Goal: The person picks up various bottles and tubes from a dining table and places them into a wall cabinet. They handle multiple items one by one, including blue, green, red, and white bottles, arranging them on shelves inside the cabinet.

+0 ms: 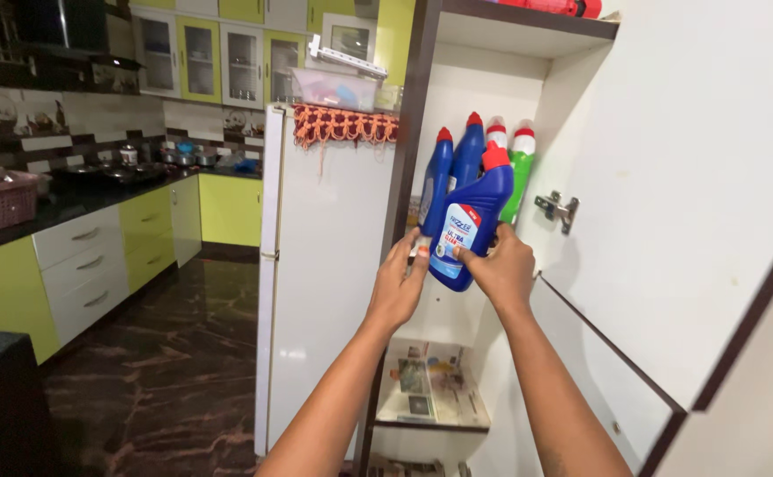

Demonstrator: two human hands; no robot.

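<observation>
Your left hand (397,287) and right hand (503,269) hold the blue plastic cleaner bottle with red cap (468,225), tilted, at the open cupboard's front edge (409,132).

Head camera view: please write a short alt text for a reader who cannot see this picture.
Two bare hands, left hand and right hand, hold a tilted blue bottle with a red cap before an open white cupboard. More bottles stand on its shelf; a white fridge stands left.

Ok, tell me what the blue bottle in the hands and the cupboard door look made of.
Blue bottle: glossy moulded plastic, judging by its sheen, with a red cap and a paper-like label. Both hands, left hand and right hand, grip it. Cupboard door: probably white laminated board with dark edging and a metal hinge.
</observation>
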